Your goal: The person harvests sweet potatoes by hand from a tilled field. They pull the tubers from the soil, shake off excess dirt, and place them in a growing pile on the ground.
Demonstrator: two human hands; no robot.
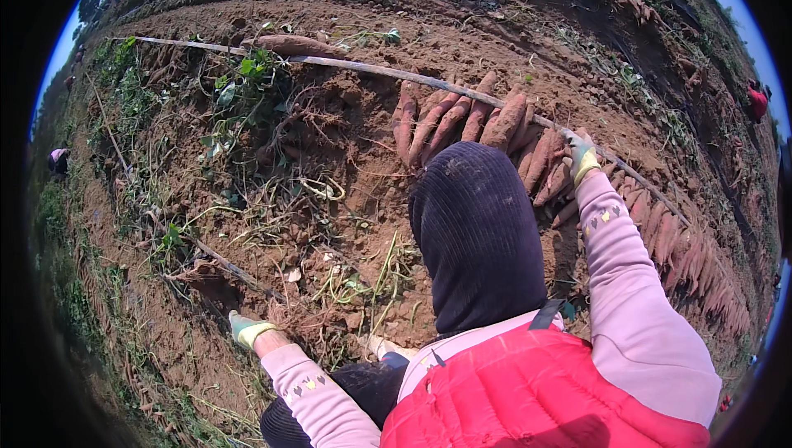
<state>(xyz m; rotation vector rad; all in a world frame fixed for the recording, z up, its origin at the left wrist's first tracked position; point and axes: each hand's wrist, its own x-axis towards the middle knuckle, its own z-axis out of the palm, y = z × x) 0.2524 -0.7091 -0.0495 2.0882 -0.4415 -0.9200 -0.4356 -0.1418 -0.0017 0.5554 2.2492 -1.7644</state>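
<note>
My left hand (250, 330), in a pale green and yellow glove, is low over the soil beside a clump of roots (288, 318) and a dry stalk (229, 265). Its fingertips are partly hidden, so a hold cannot be made out. My right hand (580, 154), gloved alike, reaches to a row of reddish sweet potatoes (445, 117). It is at the long pale pole or hose (371, 70) that lies across them; whether it grips anything is unclear. My dark-hooded head (479, 237) covers part of the ground between my hands.
More sweet potatoes (674, 234) continue the row at right. One lone sweet potato (297, 46) lies beyond the pole. Cut vines and leaves (247, 89) litter the left side. A person in pink (59, 160) is far left; another in red (757, 103) is far right.
</note>
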